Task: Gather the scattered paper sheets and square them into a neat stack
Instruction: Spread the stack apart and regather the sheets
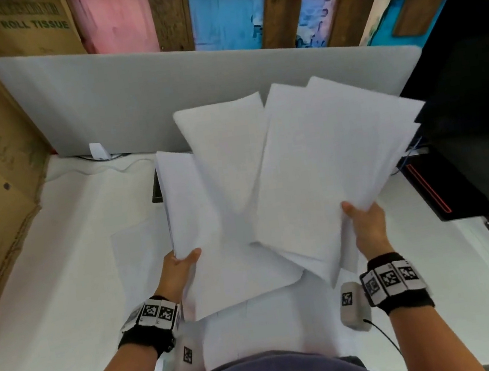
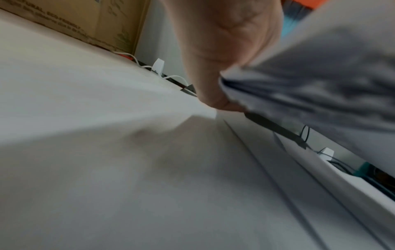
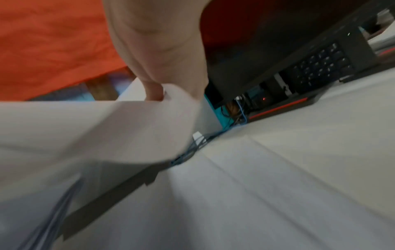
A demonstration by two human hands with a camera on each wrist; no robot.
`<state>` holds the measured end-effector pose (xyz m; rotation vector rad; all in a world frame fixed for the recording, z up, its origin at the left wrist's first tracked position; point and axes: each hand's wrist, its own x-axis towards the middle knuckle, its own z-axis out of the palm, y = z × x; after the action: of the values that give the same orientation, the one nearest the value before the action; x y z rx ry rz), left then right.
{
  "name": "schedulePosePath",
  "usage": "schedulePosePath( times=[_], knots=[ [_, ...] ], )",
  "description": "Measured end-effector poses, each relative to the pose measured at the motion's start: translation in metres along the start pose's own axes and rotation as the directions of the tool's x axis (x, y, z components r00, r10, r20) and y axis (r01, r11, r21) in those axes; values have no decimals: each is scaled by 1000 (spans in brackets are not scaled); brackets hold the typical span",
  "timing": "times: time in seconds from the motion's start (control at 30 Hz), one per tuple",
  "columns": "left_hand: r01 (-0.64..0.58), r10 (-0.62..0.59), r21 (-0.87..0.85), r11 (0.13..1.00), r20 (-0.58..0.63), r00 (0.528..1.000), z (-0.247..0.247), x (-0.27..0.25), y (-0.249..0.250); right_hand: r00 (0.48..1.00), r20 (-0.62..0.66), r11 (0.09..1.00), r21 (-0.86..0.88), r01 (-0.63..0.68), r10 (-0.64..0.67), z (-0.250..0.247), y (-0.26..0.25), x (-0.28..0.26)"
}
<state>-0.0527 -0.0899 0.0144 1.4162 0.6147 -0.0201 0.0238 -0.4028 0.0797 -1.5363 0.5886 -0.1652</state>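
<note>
White paper sheets (image 1: pixel 320 155) fan above the table (image 1: pixel 61 274), my left hand (image 1: pixel 179 265) and right hand (image 1: pixel 368 224) pinching separate bunches, ready to merge.

The cardboard box (image 1: pixel 10 23), left of the grey divider (image 1: pixel 192 92), reads "JUMBO ROLL TISSUE"; its other print is illegible.

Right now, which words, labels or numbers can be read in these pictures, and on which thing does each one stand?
"JUMBO ROLL TISSUE": green print on the cardboard box, head view.
"...ATURAL, ECO-FRIENDLY": partly cut off, on the same box, left wrist view.
Smaller print on the box: too blurred to read.
Wristband markers: square codes, no words.
Paper sheets: no print visible.
</note>
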Motion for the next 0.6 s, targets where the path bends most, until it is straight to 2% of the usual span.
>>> schedulePosePath(
  times=[0.07, 0.17, 0.37, 0.47, 0.57, 0.6],
  knots=[
    [-16, 15, 10, 1000, 12, 1000, 2, 1, 8, 997, 54, 998, 6, -55, 55, 9, 13, -5],
    [-29, 29, 28, 999, 10, 1000, 1, 3, 14, 991, 64, 993, 18, -115, 114, 12, 25, -5],
    [23, -22, 47, 999, -16, 1000, -4, 8, 5, 984, 127, 988, 78, -136, 126, 5, 14, 11],
    [77, -77, 41, 996, -1, 997, -7, 8, -2, 993, 88, 997, -4, -74, 74, 5, 11, 15],
    [205, -206, 51, 977, 22, 978, -15, 0, -8, 1000, -22, 983, -182, -3, -1, 1, 17, 15],
    [197, -197, 53, 979, 10, 980, -16, -5, -7, 998, -53, 969, -248, 16, -30, -1, 21, 15]
  ],
)
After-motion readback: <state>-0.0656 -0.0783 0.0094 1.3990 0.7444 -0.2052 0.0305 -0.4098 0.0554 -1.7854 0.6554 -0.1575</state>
